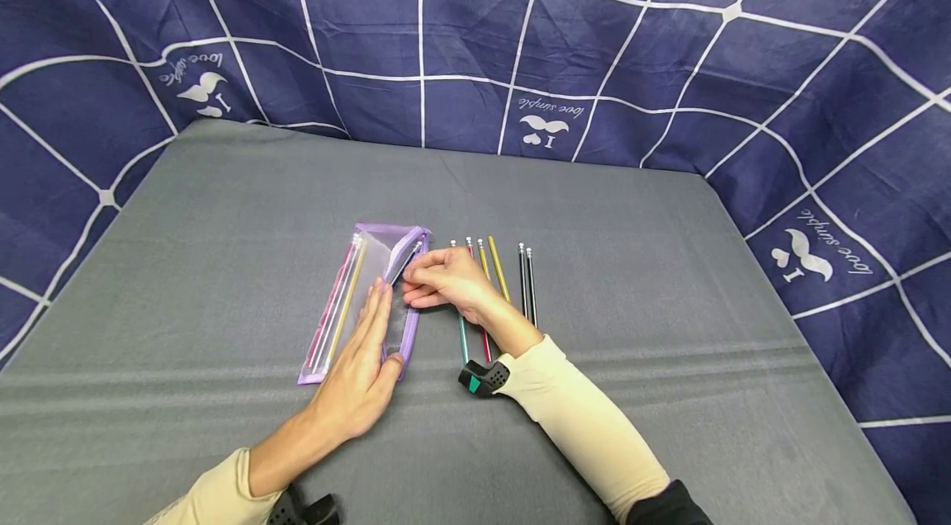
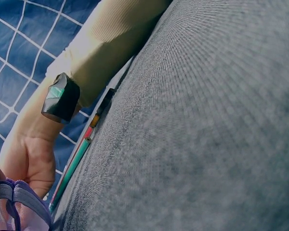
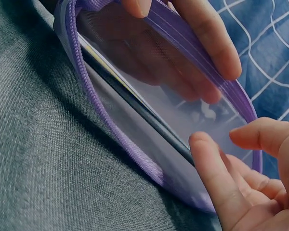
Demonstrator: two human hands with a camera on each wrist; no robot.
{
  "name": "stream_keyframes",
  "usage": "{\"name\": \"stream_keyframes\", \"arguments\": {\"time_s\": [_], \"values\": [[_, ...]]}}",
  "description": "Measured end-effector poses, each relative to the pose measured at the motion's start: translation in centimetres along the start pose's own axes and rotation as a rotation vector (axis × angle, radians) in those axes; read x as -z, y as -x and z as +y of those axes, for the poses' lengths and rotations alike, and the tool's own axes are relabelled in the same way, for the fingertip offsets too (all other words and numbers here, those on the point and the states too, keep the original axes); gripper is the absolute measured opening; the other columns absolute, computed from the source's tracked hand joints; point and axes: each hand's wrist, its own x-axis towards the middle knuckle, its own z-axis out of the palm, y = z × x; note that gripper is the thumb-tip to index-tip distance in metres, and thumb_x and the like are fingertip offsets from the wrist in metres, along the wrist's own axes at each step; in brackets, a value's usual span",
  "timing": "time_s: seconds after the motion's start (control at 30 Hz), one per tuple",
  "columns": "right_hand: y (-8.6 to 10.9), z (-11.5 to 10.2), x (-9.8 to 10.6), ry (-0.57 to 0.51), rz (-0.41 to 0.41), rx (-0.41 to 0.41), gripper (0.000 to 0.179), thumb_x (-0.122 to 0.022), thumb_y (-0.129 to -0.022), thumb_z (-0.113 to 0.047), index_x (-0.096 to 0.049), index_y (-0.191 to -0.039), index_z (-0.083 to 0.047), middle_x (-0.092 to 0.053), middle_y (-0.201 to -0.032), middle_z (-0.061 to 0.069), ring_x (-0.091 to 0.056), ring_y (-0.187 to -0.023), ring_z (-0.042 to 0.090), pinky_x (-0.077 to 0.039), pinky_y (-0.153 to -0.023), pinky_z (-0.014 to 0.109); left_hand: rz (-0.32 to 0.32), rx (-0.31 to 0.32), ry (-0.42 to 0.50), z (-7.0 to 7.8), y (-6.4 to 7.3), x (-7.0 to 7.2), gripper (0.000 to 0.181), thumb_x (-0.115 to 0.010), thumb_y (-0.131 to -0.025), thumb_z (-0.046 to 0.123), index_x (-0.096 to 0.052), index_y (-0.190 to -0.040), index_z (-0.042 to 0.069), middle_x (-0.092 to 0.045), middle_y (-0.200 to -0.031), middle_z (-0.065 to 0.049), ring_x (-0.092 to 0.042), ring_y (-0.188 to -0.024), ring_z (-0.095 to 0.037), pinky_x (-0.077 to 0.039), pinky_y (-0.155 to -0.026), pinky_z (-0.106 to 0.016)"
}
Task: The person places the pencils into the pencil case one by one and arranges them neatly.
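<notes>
A purple-edged see-through pencil pouch [image 1: 377, 255] lies on the grey cloth with its zip side spread apart. Several pencils show inside it, a yellow one [image 1: 348, 298] among them. My left hand [image 1: 355, 389] lies over the pouch. In the right wrist view its fingers [image 3: 214, 43] pinch the upper zip edge, some behind the clear wall. A black pencil [image 3: 130, 98] lies in the pouch mouth. At its near end is my right hand [image 1: 455, 281], thumb and forefinger apart; the pencil's tip is hidden behind a finger.
Right of the pouch, a green pencil [image 1: 464, 341], a red pencil [image 1: 486, 345] and yellow pencils [image 1: 499, 265] lie partly under the right arm. Two black pencils [image 1: 523, 281] lie farther right. A blue checked curtain [image 1: 475, 30] hangs round the table [image 1: 631, 261].
</notes>
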Motion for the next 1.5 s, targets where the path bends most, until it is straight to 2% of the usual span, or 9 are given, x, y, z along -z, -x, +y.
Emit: {"name": "stream_keyframes", "arguments": {"time_s": [0.17, 0.67, 1.2, 1.5], "values": [[0.1, -0.1, 0.0, 0.005, -0.025, 0.008, 0.024, -0.059, -0.091, 0.007, -0.059, -0.112, 0.018, -0.068, -0.075, 0.011, -0.069, -0.064, 0.015, -0.060, -0.065, 0.029, 0.000, 0.005, -0.005, 0.0, 0.0, 0.0, 0.083, -0.053, -0.080, -0.003, -0.016, -0.155, -0.007, -0.014, -0.161, -0.025, -0.015, -0.148, -0.036, -0.007, -0.121, -0.033], [0.2, -0.2, 0.3, 0.022, -0.015, 0.011, 0.026, -0.061, -0.091, 0.005, -0.060, -0.114, 0.018, -0.068, -0.075, 0.010, -0.069, -0.064, 0.015, -0.060, -0.065, 0.029, -0.008, 0.023, -0.007, 0.0, 0.0, 0.1, 0.084, -0.053, -0.081, -0.003, -0.014, -0.156, -0.004, -0.012, -0.162, -0.023, -0.014, -0.148, -0.037, -0.003, -0.120, -0.025], [0.3, -0.3, 1.1, 0.028, -0.005, 0.018, 0.029, -0.061, -0.091, 0.004, -0.059, -0.116, 0.019, -0.068, -0.074, 0.008, -0.069, -0.064, 0.014, -0.060, -0.064, 0.028, 0.000, 0.023, -0.019, 0.0, 0.1, 0.1, 0.084, -0.053, -0.081, -0.002, -0.015, -0.155, -0.005, -0.013, -0.161, -0.024, -0.016, -0.148, -0.037, -0.006, -0.121, -0.031], [0.6, -0.4, 2.3, 0.060, 0.020, 0.032, 0.028, -0.061, -0.091, 0.002, -0.060, -0.114, 0.018, -0.069, -0.075, 0.010, -0.069, -0.064, 0.014, -0.060, -0.064, 0.028, 0.004, 0.025, -0.022, 0.0, 0.1, 0.1, 0.084, -0.054, -0.082, -0.001, -0.014, -0.156, -0.004, -0.014, -0.161, -0.024, -0.016, -0.148, -0.036, -0.008, -0.121, -0.033]]}}
